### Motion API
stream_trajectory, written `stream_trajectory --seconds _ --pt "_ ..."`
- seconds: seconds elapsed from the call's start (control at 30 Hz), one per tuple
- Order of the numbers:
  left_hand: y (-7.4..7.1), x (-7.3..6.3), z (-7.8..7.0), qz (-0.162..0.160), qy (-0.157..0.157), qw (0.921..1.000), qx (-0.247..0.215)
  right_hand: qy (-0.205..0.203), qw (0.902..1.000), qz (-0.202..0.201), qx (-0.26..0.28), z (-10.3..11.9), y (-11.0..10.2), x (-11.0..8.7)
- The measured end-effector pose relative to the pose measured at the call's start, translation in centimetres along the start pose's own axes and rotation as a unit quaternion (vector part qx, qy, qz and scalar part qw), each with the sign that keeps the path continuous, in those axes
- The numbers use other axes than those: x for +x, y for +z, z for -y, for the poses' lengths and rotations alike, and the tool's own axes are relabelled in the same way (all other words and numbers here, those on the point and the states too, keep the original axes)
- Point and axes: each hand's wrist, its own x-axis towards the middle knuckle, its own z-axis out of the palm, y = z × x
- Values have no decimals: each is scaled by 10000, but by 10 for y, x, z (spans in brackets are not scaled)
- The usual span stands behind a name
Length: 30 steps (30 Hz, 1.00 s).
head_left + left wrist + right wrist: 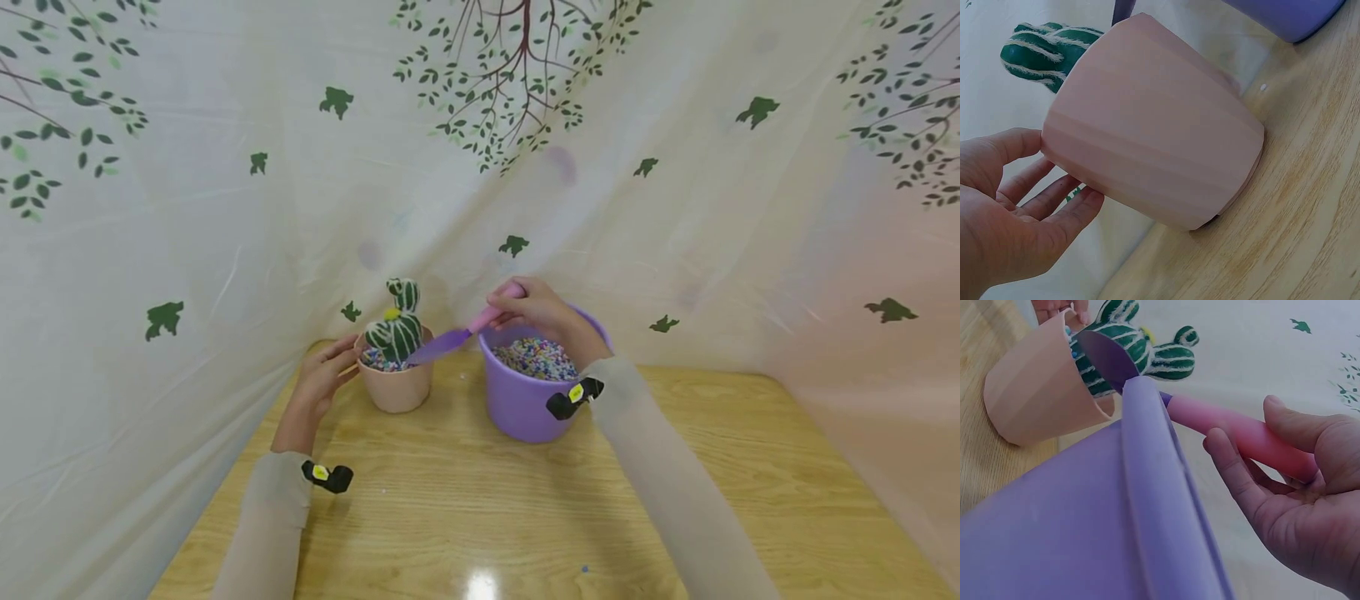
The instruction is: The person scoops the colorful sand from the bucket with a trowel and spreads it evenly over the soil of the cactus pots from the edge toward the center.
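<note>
My right hand (542,310) grips the pink handle (1229,428) of a small garden trowel with a purple blade (442,344). The blade slants down to the left, its tip at the rim of a pale pink plant pot (397,392). In the pot stands a green cactus (405,335) with white stripes and a yellow flower, among colourful beads (378,360). My left hand (322,379) touches the pot's left side with extended fingers, near its rim in the left wrist view. Beneath my right hand is a purple bucket (525,408) holding many small multicoloured beads (536,357).
Pot and bucket stand side by side near the back of a wooden table (450,500). A pale curtain (450,208) with leaf prints hangs close behind and along both sides. A small blue bead (585,569) lies near the front.
</note>
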Motion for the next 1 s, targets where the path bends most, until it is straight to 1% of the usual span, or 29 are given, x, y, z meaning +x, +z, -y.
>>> stream_trajectory --seconds 0.2,0.37,0.43,0.57,0.63,0.7,0.73,0.8,0.83,0.87,0.93,1.0 --pt "0 1 -1 10 -131 9999 -30 -41 9998 -184 -34 -2 -9 -13" --pt "0 3 -1 9 -194 9998 -111 -138 9990 -327 271 -4 -19 -28" --pt "1 2 -1 -27 -184 9998 -90 -259 9980 -406 398 -5 -24 -36" --pt "4 -1 -2 -117 -106 9999 11 -534 9955 -631 458 -7 -38 -51" --pt "6 -3 -4 -213 -40 9998 9 -667 9940 -731 465 -9 -45 -58" --pt "9 -6 -8 -457 23 9989 -119 -758 9921 -844 541 -10 -53 -66" --pt "11 -7 -11 -664 77 9975 -244 -808 9910 -895 579 -11 -57 -69" --pt "17 -11 -20 -1171 306 9911 -546 -884 9892 -970 650 -12 -64 -77" --pt "21 -14 -25 -1449 483 9861 -657 -928 9882 -1001 696 -13 -68 -81" --pt "27 -17 -31 -1738 692 9793 -778 -994 9875 -987 725 -13 -72 -85" --pt "39 -24 -45 -2190 1220 9640 -886 -1164 9851 -1007 769 -15 -79 -93" --pt "53 -33 -58 -2393 1761 9511 -838 -1308 9835 -1030 708 -16 -85 -100"
